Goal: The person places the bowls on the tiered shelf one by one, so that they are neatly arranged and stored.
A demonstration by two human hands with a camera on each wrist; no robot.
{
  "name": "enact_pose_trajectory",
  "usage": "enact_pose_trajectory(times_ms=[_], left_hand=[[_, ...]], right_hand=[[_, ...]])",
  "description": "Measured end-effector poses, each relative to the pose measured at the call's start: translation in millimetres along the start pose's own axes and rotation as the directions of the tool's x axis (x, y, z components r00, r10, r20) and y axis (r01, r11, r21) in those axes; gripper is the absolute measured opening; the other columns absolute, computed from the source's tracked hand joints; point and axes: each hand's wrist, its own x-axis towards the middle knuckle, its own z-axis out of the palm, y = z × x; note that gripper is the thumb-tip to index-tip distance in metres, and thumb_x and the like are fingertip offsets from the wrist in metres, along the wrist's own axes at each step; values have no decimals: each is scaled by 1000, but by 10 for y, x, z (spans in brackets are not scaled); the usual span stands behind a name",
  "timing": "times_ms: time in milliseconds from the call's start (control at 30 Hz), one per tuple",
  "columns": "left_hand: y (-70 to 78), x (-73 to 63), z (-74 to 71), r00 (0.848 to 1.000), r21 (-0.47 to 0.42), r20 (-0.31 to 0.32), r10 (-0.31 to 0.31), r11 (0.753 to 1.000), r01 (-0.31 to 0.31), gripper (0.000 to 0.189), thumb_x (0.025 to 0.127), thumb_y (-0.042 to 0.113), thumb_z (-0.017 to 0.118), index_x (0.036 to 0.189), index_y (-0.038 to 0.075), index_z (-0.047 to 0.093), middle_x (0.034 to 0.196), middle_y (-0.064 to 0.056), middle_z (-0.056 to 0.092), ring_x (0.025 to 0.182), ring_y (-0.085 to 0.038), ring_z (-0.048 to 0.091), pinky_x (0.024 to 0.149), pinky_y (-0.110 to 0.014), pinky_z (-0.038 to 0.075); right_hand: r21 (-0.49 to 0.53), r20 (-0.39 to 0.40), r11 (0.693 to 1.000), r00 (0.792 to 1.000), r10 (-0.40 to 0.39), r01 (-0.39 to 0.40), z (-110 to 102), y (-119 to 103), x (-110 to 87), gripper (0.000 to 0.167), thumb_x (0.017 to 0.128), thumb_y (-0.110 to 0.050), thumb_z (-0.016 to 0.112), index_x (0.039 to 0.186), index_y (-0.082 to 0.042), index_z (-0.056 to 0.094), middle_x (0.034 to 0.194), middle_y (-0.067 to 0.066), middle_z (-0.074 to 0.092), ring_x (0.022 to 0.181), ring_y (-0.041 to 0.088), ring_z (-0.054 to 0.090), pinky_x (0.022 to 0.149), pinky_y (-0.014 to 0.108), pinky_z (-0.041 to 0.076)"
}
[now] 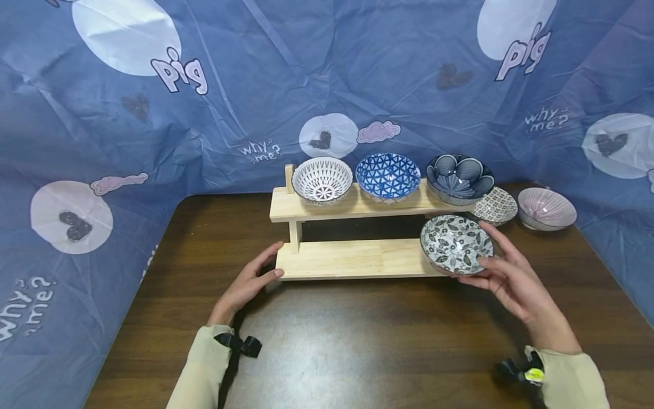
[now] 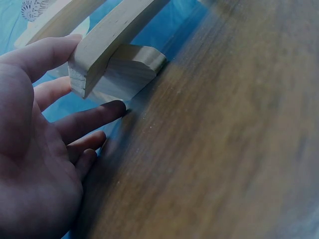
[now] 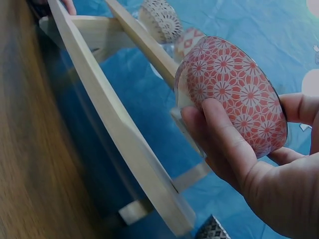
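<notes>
My right hand [image 1: 516, 284] grips a small bowl [image 1: 456, 244] by its right side, thumb at the rim and fingers beneath. Grey leaves and flowers pattern its inside; the right wrist view shows the bowl's red outside [image 3: 234, 94] with white flowers. It is over the right end of the lower board of a two-tier wooden rack [image 1: 352, 258]. At the rack's left end, my left hand [image 1: 250, 281] holds the lower board between thumb and finger, the other fingers spread. On the upper board stand a black-and-white bowl [image 1: 323, 179], a blue triangle-patterned bowl [image 1: 388, 176] and a dark blue petal-patterned bowl [image 1: 460, 179].
Right of the rack on the brown table [image 1: 368, 341] are a brown-and-white patterned bowl [image 1: 497, 205], partly hidden, and a pale pink striped bowl [image 1: 546, 209]. A blue printed cloth [image 1: 230, 113] hangs behind and at both sides.
</notes>
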Motion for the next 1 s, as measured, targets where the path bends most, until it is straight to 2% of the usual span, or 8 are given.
enact_pose_trajectory(times_ms=[200, 400, 633, 800, 1000], left_hand=[[-4, -2, 1, 1000, -1, 1, -6, 1000, 6, 66, 98, 22, 63, 157, 17, 34, 157, -17, 42, 142, -38, 41, 111, -53, 36], [-9, -5, 1, 1000, -3, 1, -2, 1000, 2, 66, 98, 22, 63, 157, 16, 34, 157, -18, 42, 142, -37, 41, 110, -53, 36], [-14, -5, 0, 1000, 2, 1, -5, 1000, 5, 65, 98, 22, 63, 157, 17, 34, 157, -17, 42, 142, -37, 41, 111, -53, 36], [-9, -5, 0, 1000, 7, 1, -3, 1000, 3, 65, 98, 22, 63, 157, 17, 34, 157, -18, 42, 142, -38, 42, 111, -54, 35], [1, -6, 0, 1000, 3, 3, -3, 1000, 3, 65, 98, 21, 63, 157, 16, 34, 156, -18, 42, 141, -38, 42, 110, -53, 36]], right_hand=[[20, 49, 1000, 999, 4, -5, 114, 78, 93, 69, 100, 16, 27, 153, -26, 36, 136, 7, 51, 110, 35, 70, 88, 48, 57], [-30, 63, 999, 998, 17, -15, 244, 175, 219, 68, 99, 15, 30, 155, -24, 31, 138, 6, 47, 109, 31, 70, 87, 46, 58], [-85, 29, 995, 998, 56, -53, 393, 289, 330, 68, 99, 13, 35, 153, -27, 34, 138, 7, 43, 107, 26, 71, 85, 44, 59], [-129, 9, 988, 996, 90, -88, 481, 373, 410, 69, 99, 11, 38, 155, -27, 29, 139, 9, 34, 104, 24, 72, 84, 42, 59], [-173, 8, 979, 994, 109, -106, 559, 482, 500, 71, 98, 10, 40, 158, -24, 23, 137, 10, 42, 101, 23, 73, 83, 41, 60]])
